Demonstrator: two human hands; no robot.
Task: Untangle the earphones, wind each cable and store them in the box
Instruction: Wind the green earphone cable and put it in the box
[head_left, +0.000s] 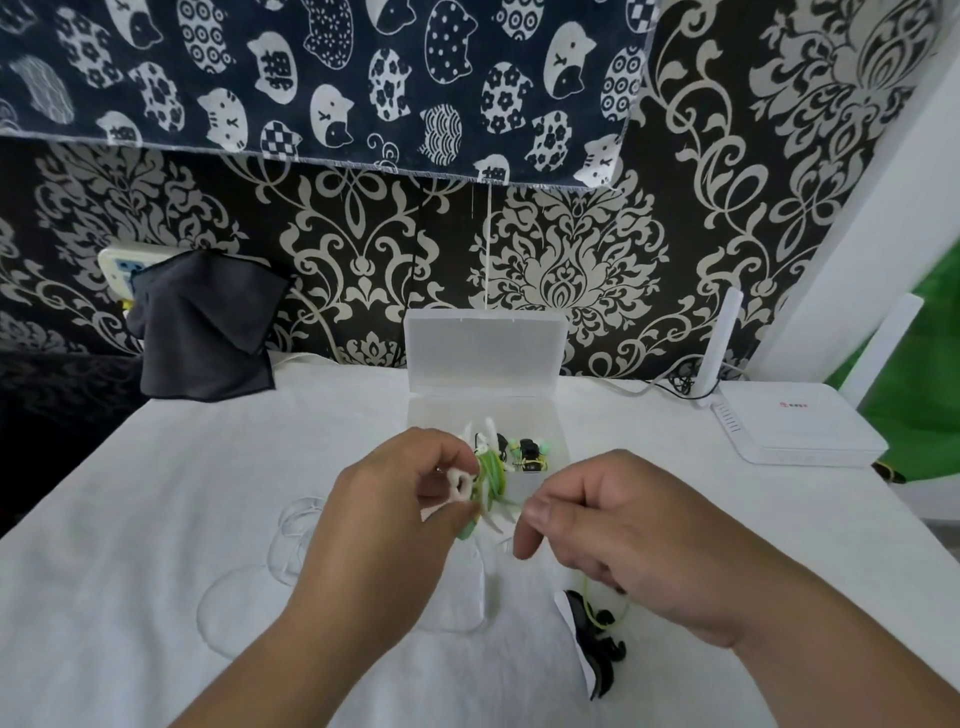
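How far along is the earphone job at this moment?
Done: some earphones already lie in the open box. In hand: the left hand grips a green coil while the right hand pinches its loose cable. Left: a white cable and a black tangle lie on the table, unstored.

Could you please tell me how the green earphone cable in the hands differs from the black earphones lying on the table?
The green cable is held up, gripped by the left hand and pinched by the right hand; the black earphones lie on the table. The green cable is wound into a bundle; the black earphones are a loose heap. Both are outside the box.
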